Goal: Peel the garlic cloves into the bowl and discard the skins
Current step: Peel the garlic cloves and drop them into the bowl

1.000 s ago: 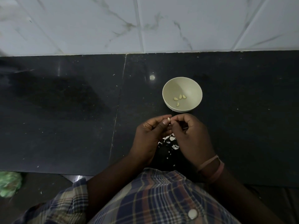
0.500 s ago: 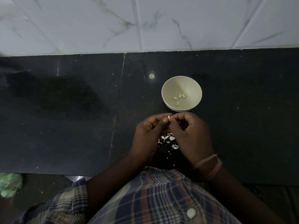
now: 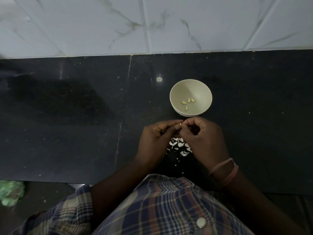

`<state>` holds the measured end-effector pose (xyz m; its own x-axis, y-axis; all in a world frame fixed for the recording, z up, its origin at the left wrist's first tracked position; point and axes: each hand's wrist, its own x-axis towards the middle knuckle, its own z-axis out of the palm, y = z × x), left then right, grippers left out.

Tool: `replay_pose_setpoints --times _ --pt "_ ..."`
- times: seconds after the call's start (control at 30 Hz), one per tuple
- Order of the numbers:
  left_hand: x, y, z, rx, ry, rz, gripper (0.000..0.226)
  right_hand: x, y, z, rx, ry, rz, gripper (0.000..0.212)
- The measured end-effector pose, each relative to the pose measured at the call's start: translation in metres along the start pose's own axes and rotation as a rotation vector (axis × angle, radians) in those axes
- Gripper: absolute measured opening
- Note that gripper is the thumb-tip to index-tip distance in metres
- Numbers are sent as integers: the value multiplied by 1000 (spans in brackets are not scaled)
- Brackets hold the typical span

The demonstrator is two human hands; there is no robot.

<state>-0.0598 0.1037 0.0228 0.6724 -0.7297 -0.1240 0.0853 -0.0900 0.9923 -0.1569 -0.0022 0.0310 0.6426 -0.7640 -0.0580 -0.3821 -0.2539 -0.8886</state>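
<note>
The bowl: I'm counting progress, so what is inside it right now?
Four peeled cloves lie on the bottom of the bowl; no skins show there. The near rim hides a thin strip of the inside.

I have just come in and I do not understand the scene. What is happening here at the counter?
A person is peeling garlic over a black counter. The left hand and right hand together pinch one small garlic clove at the fingertips. Four peeled cloves already lie in the pale bowl just beyond the hands. White garlic skins lie scattered on the counter beneath the hands, not yet discarded.
</note>
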Motion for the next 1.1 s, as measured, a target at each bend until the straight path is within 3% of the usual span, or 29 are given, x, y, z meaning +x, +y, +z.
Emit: replay_pose_setpoints --times 0.23,0.67,0.93,1.1 --pt "0 4 0 -40 19 -26 21 2 -4 -5 73 -66 59 7" --pt "3 1 -5 35 -87 -41 20 1 -13 -11 176 -113 147 11" --pt "1 3 -3 -42 -106 -54 29 1 -14 -14 270 -113 198 9" --pt "1 1 0 -146 -61 -99 21 -1 -15 -12 327 -138 211 10"
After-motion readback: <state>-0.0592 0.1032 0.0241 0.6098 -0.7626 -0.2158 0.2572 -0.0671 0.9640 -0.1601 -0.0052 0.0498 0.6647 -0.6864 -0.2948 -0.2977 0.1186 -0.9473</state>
